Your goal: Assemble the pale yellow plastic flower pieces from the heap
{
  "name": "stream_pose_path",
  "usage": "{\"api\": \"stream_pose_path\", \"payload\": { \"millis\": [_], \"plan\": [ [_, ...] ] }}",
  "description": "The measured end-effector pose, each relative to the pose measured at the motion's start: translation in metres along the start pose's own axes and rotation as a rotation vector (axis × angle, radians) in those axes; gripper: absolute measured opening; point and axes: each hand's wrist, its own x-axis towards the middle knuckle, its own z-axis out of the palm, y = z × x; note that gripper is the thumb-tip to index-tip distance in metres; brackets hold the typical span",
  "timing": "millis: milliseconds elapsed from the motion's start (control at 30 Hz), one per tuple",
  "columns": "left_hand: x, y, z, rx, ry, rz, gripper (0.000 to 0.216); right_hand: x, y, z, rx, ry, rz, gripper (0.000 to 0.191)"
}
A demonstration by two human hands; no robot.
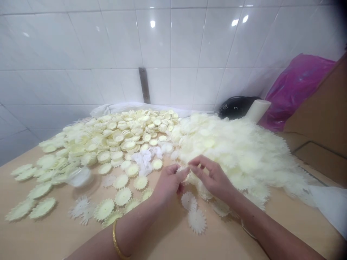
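My left hand (169, 182), with a gold bangle on its wrist, is closed in a pinch near the middle of the table. Its fingertips meet those of my right hand (213, 177), also pinched. A bit of something thin and whitish shows between them, but the fingers cover most of it. Just below lie loose translucent white toothed discs (197, 221). Behind my right hand spreads a large heap of thin pale frilled discs (233, 144). To the left are many thicker cream-yellow discs with toothed rims and small centre holes, one of them a nearby disc (123, 196).
A small clear tub (80, 177) with white contents stands among the discs at left. Crumpled white tissue (143, 160) lies mid-table. Behind the heap are a black bag (235, 106), a white roll (258, 110), a magenta plastic bag (298, 86) and brown cardboard (322, 112). A tiled wall (116, 43) rises behind.
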Motion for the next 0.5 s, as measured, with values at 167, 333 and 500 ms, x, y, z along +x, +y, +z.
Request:
{"api": "stream_pose_path", "payload": {
  "millis": [167, 333, 500],
  "plan": [
    [0.0018, -0.0011, -0.0019, -0.027, -0.011, 0.022, 0.043, -0.0001, -0.0031, -0.0009, 0.073, -0.091, 0.035, 0.015],
    [0.0036, -0.003, -0.0031, -0.087, -0.031, -0.003, 0.046, -0.0011, -0.0062, -0.0017, 0.096, -0.149, 0.095, 0.008],
    [0.0014, -0.0014, 0.0, -0.151, -0.145, -0.015, 0.037, -0.0006, -0.0039, -0.0017, 0.175, -0.132, 0.116, 0.008]
  ]
}}
